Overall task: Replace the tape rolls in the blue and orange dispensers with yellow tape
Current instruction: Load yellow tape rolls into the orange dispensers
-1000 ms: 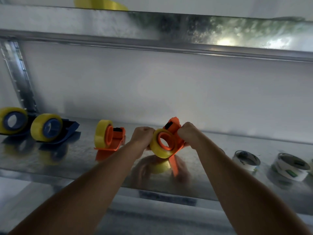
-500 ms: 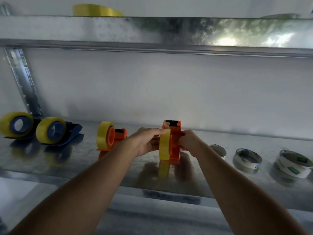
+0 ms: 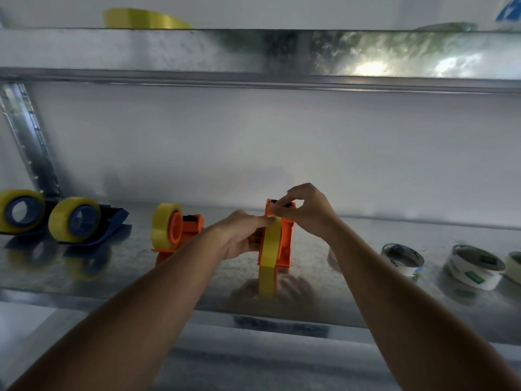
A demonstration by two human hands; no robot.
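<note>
A: Where is the roll?
B: Centre frame: yellow tape [image 3: 270,244] stands edge-on in your orange dispenser [image 3: 283,241]; left hand [image 3: 244,235] grips it.
A: And the cutter?
B: Directly above, where your right hand [image 3: 303,211] pinches the tape end.

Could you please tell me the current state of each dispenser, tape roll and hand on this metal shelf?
Orange dispenser in hand: upright, yellow roll loaded.
Left hand: steadies that roll.
Right hand: pinches at the cutter end.
Second orange dispenser: loaded with yellow tape, untouched.
Two blue dispensers: loaded with yellow tape.
White tape rolls: loose, lying flat.
Flat yellow roll: on the upper shelf.
</note>
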